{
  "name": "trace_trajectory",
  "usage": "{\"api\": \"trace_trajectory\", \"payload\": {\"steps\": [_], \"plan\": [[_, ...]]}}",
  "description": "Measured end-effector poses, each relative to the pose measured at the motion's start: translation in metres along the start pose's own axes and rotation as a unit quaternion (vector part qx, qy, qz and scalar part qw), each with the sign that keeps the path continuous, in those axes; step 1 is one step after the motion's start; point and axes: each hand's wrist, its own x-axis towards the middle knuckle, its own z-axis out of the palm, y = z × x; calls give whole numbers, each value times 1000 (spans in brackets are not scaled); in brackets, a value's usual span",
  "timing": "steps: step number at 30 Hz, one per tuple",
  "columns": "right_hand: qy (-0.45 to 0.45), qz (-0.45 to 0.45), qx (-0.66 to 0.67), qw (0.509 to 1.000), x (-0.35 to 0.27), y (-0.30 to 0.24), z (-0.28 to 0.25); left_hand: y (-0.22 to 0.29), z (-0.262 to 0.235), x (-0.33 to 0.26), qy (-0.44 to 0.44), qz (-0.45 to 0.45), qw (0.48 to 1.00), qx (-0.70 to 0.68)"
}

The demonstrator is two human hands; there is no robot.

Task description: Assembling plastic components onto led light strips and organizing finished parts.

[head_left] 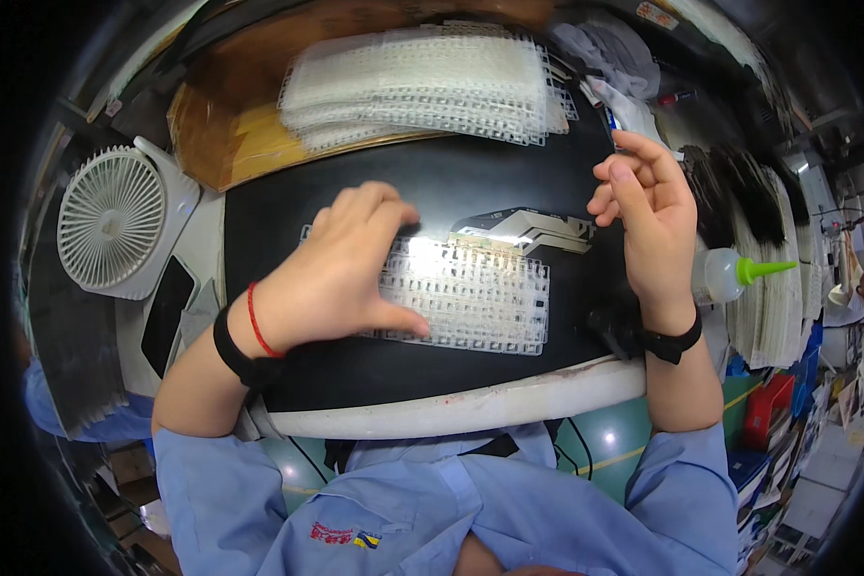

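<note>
As my right hand [655, 226] hangs empty, I log: round ribbed fan [110, 223] left of my splayed left hand [341, 264]; translucent stack [413, 82] beyond; perforated sheet [475, 298] beneath.

The left grip [341, 264] arches over a translucent gridded sheet [480, 300].

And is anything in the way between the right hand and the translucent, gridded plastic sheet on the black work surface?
Nothing visible blocks the right hand from the right edge of the sheet. Flat, angular black-and-white pieces lie by its upper edge, toward the right, so they might hinder an approach from there.
</note>
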Motion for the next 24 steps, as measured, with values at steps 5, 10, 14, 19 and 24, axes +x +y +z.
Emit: {"api": "trace_trajectory", "payload": {"steps": [5,10,14,19,24], "plan": [[-10,-11,6,1000,-1,0,0,16,-1,-3,-85,-64,993,43],[-9,-21,-1,1000,-1,2,-1,17,-1,-3,-92,-55,992,61],[-6,-23,-5,1000,-2,0,-1,19,-2,-2,-85,-60,992,65],[-5,-21,-3,1000,-2,0,0,20,-1,-6,-85,-59,994,40],[-1,-18,-12,1000,-2,0,0,19,1,-6,-56,-26,996,65]]}}
